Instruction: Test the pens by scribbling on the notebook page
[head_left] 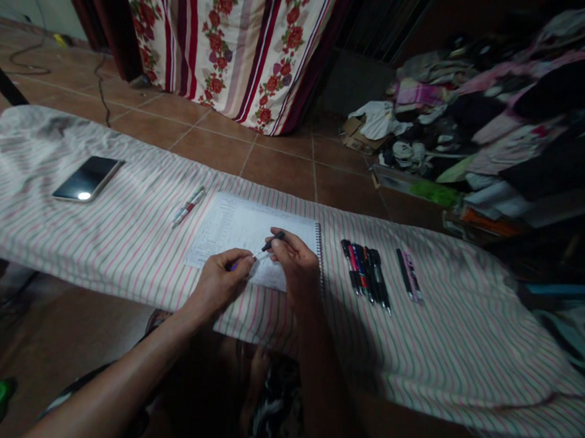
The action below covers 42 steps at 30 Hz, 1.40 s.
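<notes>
Both my hands meet over a spiral notebook [236, 232] that lies open on a striped cloth-covered board [120, 247]. My left hand [221, 281] is closed on a purple piece, seemingly a pen's cap or body. My right hand [294, 262] pinches a dark pen [272, 242] by its end, its tip pointing toward my left hand. The two hands nearly touch above the notebook's near edge.
A row of several pens [366, 274] lies right of the notebook, with two more pens [409, 275] beyond. Two pens [188, 206] lie to its left, and a phone [87, 178] farther left. A flowered curtain [229, 41] hangs behind; piled clothes [505, 107] fill the right.
</notes>
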Motion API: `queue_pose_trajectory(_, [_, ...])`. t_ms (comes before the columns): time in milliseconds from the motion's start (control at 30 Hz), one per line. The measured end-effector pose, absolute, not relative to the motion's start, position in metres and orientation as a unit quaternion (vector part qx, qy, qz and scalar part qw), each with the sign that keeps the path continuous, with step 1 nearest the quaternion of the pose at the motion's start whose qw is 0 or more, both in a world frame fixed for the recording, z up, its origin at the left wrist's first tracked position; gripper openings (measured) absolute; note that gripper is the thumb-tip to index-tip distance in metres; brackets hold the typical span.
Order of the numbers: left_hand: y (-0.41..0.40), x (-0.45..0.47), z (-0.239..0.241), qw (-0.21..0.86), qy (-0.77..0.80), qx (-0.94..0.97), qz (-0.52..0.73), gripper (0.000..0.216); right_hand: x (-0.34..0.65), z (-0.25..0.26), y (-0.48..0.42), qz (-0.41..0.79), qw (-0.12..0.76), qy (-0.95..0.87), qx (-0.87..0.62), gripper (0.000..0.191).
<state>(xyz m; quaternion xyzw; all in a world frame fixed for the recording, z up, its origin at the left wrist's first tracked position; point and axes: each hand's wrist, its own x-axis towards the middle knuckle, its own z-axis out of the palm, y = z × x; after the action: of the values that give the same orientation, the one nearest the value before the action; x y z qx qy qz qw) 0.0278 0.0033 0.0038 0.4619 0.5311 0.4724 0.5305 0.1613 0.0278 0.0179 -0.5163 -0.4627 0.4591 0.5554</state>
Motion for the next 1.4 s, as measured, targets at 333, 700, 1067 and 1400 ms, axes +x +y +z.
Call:
queue_pose_trajectory(333, [0.0048, 0.0255, -0.0018, 0.525, 0.506, 0.489, 0.479, 0.03, 0.156, 0.0186, 0.0249, 0.471, 0.543, -0.478, -0.505, 0.028])
queue_pose_trajectory(700, [0.005, 0.0235, 0.002, 0.528, 0.495, 0.492, 0.484, 0.029, 0.1533, 0.0203, 0.0219, 0.464, 0.528, -0.503, -0.503, 0.023])
queue_pose_trajectory(1067, [0.0067, 0.0219, -0.0012, 0.513, 0.492, 0.523, 0.471, 0.028, 0.1556, 0.0214, 0.0214, 0.48, 0.514, -0.504, -0.502, 0.024])
queue_pose_trajectory(1400, [0.005, 0.0183, 0.0026, 0.499, 0.475, 0.559, 0.461, 0.025, 0.155, 0.02, 0.0216, 0.485, 0.516, -0.496, -0.502, 0.022])
